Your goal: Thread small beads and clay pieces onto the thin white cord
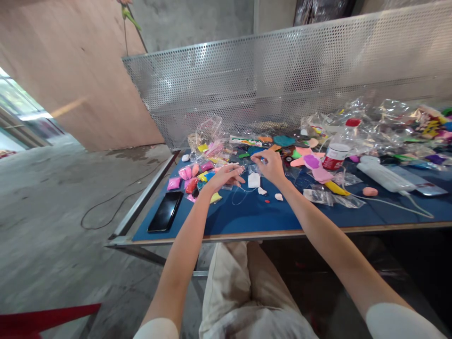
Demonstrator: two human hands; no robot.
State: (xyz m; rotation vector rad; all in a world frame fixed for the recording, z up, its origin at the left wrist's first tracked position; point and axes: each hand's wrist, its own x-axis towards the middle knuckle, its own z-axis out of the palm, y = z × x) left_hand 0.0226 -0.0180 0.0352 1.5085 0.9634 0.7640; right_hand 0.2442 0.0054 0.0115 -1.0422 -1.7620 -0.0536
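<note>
My left hand (229, 177) hovers over the table's left part, fingers apart and slightly bent, with no held object visible. Beside it, my right hand (270, 165) has thumb and fingertips pinched together; whatever sits between them is too small to make out. Below and between the hands lies a white block of clay (254, 180). Closer to me are a small white clay piece (262, 190), another white piece (278, 197) and a tiny red bit (267, 201). Colourful clay packets (190, 184) lie left of my left hand.
A black phone (165, 212) rests at the table's left front. To the right stand a red-capped bottle (337, 148), a pink and purple clay shape (314, 165) and a white corded device (381, 175). Clear plastic bags crowd the back, before a perforated metal panel (219, 84).
</note>
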